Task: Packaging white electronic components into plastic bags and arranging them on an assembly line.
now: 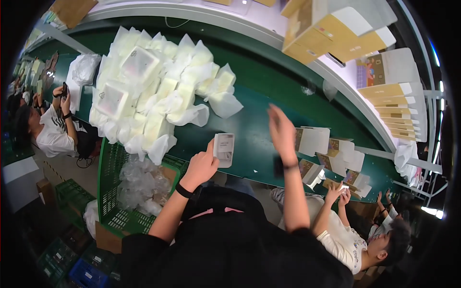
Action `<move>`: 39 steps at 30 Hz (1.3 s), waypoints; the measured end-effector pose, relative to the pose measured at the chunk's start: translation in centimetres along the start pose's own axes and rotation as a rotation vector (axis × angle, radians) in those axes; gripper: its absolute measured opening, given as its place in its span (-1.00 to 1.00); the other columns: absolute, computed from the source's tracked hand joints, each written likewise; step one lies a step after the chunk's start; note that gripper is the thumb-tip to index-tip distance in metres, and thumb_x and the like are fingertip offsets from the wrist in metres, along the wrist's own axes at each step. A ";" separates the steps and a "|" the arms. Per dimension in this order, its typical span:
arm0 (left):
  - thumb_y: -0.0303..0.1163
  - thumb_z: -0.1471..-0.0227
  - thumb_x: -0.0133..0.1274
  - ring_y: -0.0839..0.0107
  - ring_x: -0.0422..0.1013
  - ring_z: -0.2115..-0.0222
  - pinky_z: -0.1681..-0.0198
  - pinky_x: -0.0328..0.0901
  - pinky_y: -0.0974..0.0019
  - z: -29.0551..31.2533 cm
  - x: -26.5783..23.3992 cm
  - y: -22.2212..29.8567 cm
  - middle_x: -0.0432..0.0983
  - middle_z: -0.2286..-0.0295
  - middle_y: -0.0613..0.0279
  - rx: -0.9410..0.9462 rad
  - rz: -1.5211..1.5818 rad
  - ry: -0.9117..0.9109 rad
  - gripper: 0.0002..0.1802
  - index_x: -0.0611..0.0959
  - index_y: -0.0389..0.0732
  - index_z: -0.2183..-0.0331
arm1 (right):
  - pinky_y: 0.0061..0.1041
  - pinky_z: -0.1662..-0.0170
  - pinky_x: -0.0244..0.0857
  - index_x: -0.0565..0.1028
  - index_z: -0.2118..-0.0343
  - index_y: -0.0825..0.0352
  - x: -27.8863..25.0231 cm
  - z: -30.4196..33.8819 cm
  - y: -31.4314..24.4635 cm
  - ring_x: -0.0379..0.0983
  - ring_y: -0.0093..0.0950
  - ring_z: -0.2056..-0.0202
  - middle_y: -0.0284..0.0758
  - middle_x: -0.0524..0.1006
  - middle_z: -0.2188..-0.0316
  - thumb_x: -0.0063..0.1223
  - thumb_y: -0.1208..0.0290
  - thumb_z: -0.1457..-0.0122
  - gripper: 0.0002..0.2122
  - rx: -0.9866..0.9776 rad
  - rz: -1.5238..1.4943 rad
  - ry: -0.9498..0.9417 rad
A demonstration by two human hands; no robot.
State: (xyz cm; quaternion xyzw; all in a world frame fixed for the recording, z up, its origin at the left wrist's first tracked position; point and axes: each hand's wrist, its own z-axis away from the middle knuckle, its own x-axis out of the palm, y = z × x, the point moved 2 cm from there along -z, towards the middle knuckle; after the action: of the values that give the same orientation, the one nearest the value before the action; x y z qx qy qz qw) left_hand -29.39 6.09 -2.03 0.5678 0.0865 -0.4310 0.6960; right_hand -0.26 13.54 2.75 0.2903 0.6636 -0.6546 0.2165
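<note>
Near the front edge of the green work table, my left hand grips a small flat white box by its left side. Its grey printed face points up. To the right, my right hand is raised above the table with its fingers stretched out and nothing in it. Motion blurs that hand a little. A large heap of pale boxes in translucent white bags covers the table's left part, beyond my left hand.
Below the heap stands a green crate holding crumpled clear plastic bags. Several open cartons lie to the right. A shelf above carries yellow cartons. One co-worker handles something small at right; another sits at left.
</note>
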 end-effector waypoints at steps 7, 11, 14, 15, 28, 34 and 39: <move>-0.29 -0.10 0.03 -0.28 0.53 0.47 0.35 0.41 -0.27 -0.7 0.5 -1.1 0.59 0.52 -0.24 -0.094 0.041 0.048 -0.17 0.10 -0.26 -0.32 | -0.19 -0.33 0.16 0.34 -0.21 0.24 16.2 -23.1 12.4 0.33 -0.06 -0.23 -0.01 0.46 -0.15 0.31 0.51 0.07 -0.31 -0.309 0.016 -0.656; -0.23 -0.15 0.07 -0.15 0.53 0.50 0.39 0.40 -0.14 1.5 -1.0 -1.1 0.59 0.56 -0.07 -0.205 0.012 0.128 -0.19 0.15 -0.26 -0.31 | -0.23 -0.22 0.31 0.38 -0.12 0.26 15.6 -19.9 7.6 0.45 -0.12 -0.14 -0.09 0.54 -0.04 0.47 0.38 0.14 -0.31 -0.413 0.217 -0.670; -0.17 -0.17 0.12 -0.07 0.55 0.49 0.39 0.42 -0.06 1.0 -1.3 0.5 0.61 0.51 -0.04 -0.245 0.051 0.120 -0.18 0.16 -0.28 -0.31 | -0.31 -0.10 0.40 0.41 -0.08 0.30 13.2 -14.7 11.2 0.54 -0.24 -0.02 -0.20 0.60 0.03 0.51 0.36 0.11 -0.35 -0.095 -0.063 -0.596; -0.14 -0.15 0.15 -0.10 0.55 0.44 0.35 0.43 -0.07 1.1 -1.9 0.9 0.60 0.45 -0.07 -0.242 0.082 0.162 -0.14 0.15 -0.28 -0.31 | -0.35 -0.07 0.41 0.42 -0.06 0.32 12.7 -12.2 13.6 0.54 -0.32 0.00 -0.25 0.60 0.04 0.50 0.36 0.07 -0.39 0.025 -0.272 -0.524; -0.36 -0.05 0.28 0.13 0.53 0.31 0.28 0.37 0.23 -10.2 -2.8 17.5 0.58 0.18 -0.01 0.562 0.033 0.407 -0.42 0.52 -0.34 -0.08 | -0.38 -0.21 0.32 0.33 -0.24 0.39 0.1 11.6 6.9 0.46 -0.42 -0.10 -0.27 0.51 -0.09 0.29 0.31 -0.21 -0.41 0.253 -1.070 0.154; -0.44 -0.16 0.12 0.14 0.51 0.47 0.38 0.33 0.27 -10.6 -0.6 21.0 0.57 0.47 0.00 0.432 0.463 0.067 -0.80 0.65 -0.41 0.25 | -0.35 -0.20 0.36 0.30 -0.28 0.39 4.5 14.5 6.0 0.48 -0.37 -0.11 -0.21 0.50 -0.12 0.21 0.28 -0.26 -0.41 0.606 -1.977 0.342; -0.48 -0.15 0.09 0.07 0.52 0.53 0.44 0.34 0.17 -11.4 -3.9 20.5 0.55 0.49 -0.02 0.311 0.245 0.317 -0.86 0.64 -0.33 0.26 | -0.35 -0.18 0.36 0.27 -0.28 0.36 1.6 10.8 4.1 0.47 -0.36 -0.10 -0.17 0.50 -0.09 0.27 0.21 -0.22 -0.36 0.421 -1.504 0.313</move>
State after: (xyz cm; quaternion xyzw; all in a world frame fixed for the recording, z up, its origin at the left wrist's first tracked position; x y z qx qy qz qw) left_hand -13.30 17.55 11.16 0.7347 0.0578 -0.2574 0.6251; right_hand 0.28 2.90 -1.86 -0.1118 0.5667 -0.6885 -0.4386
